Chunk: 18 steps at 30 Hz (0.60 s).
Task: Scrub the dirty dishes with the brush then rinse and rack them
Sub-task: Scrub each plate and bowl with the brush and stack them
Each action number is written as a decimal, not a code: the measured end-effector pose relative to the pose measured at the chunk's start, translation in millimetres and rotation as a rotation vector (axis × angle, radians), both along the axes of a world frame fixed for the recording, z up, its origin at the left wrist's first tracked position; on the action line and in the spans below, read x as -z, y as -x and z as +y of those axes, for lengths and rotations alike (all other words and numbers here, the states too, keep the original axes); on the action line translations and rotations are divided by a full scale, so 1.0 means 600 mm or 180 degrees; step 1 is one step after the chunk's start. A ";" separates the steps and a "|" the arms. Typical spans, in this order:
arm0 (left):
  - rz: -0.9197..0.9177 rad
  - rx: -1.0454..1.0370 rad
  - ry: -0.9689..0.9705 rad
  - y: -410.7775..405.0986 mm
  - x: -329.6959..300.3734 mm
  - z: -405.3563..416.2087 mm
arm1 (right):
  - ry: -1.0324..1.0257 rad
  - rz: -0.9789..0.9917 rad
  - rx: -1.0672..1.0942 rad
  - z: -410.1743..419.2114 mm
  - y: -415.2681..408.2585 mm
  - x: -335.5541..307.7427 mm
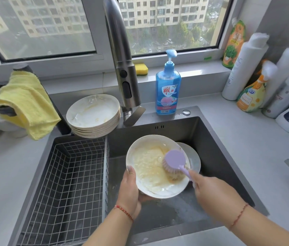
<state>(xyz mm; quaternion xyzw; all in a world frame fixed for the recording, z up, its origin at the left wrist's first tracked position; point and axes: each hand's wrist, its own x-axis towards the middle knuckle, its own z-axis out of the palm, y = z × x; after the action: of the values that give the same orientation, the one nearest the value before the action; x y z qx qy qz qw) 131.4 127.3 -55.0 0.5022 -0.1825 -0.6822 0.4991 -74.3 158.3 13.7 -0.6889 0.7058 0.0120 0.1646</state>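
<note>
Low in the frame, the left hand [129, 189] grips the near-left rim of a soapy plate [150, 174], tilted over the sink [211, 157] at center. The right hand [209, 190] clasps the brush [174, 161]; its purple handle runs from lower right to upper left, bristles pressed on the plate. Behind, another plate [194, 157] lies in the basin. Farther up left, dirty plates [94, 115] are stacked beside the wire rack [65, 174]. A blue soap bottle [168, 86] stands on the surface; its label is unreadable.

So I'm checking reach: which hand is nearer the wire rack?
Left. The left hand grips the plate beside the wire rack; the right hand is farther, holding the brush.
</note>
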 end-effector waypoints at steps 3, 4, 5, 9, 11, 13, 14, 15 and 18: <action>-0.0146 -0.0088 0.0013 0.001 -0.001 -0.003 | -0.0457 -0.0468 -0.0277 0.029 -0.017 -0.019; -0.0183 -0.0105 -0.0032 0.004 0.001 -0.003 | -0.0598 -0.0693 -0.0359 0.034 -0.029 -0.027; -0.0231 -0.0117 -0.0097 0.006 0.003 -0.002 | -0.0707 -0.0968 -0.0381 0.037 -0.041 -0.033; -0.0284 -0.0139 -0.0222 0.014 0.008 -0.003 | -0.1008 -0.1726 -0.0141 0.035 -0.058 -0.058; -0.0262 -0.0213 -0.0127 0.013 0.002 -0.008 | -0.1080 -0.1774 -0.0114 0.035 -0.049 -0.071; -0.0239 -0.0298 -0.0061 0.009 -0.004 -0.014 | -0.0982 -0.1579 -0.0093 0.031 -0.027 -0.070; -0.0243 -0.0309 -0.0027 0.007 -0.005 -0.015 | -0.0898 -0.1383 -0.0071 0.026 -0.014 -0.064; -0.0248 -0.0303 0.0002 0.006 -0.007 -0.016 | -0.0802 -0.1179 -0.0016 0.019 -0.002 -0.058; -0.0302 -0.0286 0.0027 0.006 -0.008 -0.014 | -0.0473 -0.0818 0.0053 0.005 0.028 -0.039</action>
<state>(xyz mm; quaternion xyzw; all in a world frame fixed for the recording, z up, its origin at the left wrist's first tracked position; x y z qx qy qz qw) 127.5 119.2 -50.1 0.5395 -0.1861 -0.6338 0.5221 -91.0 161.2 37.1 -0.6648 0.6818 -0.0255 0.3042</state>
